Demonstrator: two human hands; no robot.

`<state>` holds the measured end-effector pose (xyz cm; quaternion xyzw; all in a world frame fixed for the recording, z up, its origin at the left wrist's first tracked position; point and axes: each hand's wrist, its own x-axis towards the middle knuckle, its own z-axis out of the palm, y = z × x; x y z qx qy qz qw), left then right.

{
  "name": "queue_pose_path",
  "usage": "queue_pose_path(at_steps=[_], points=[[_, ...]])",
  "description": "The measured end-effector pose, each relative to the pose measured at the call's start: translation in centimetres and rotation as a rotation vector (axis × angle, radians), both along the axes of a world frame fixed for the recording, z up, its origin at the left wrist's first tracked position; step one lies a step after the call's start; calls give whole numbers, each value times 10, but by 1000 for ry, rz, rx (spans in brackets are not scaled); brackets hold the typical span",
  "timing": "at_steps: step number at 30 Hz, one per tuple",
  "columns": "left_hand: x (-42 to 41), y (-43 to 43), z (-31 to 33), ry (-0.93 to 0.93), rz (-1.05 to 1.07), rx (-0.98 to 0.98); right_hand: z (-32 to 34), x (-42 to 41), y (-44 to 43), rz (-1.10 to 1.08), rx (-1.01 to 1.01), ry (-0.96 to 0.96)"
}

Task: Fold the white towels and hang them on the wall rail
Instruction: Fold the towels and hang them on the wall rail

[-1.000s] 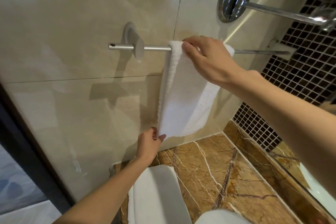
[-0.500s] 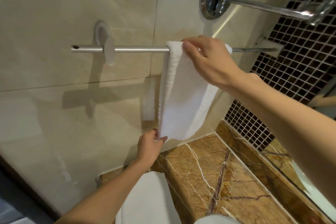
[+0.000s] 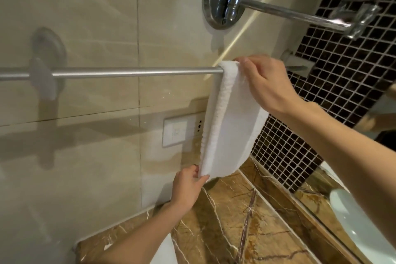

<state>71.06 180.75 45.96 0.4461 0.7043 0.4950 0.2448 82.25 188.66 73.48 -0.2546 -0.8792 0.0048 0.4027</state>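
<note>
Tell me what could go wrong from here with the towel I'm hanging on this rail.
1. The left hand pinches the white towel by its lower corner. A downward tug could drag it off the rail unless the right hand keeps hold of the top.
2. The layered left edge may splay open once released.
3. The towel hangs right beside the wall socket, and sliding it left could cover the socket.

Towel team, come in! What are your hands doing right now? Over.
Left hand pinches bottom corner of white towel. Right hand grips its top at the rail. Nothing in the way.
</note>
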Motion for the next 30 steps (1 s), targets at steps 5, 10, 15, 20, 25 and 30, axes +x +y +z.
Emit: queue_pose_path(at_steps=[5,10,15,20,25,30], points=[[21,25,1,6,-52,0,-2,21,24,-50,-74,44],[36,45,2,15,-77,-13,0,38,39,-72,-164,73],[49,59,6,42,-92,-25,1,53,59,-80,-135,59],[57,70,3,56,-110,-33,-2,60,76,-46,-143,61],[63,75,3,49,-123,-22,-1,63,81,-16,-107,65],[63,75,1,30,-123,-32,-4,62,81,-23,-118,103]])
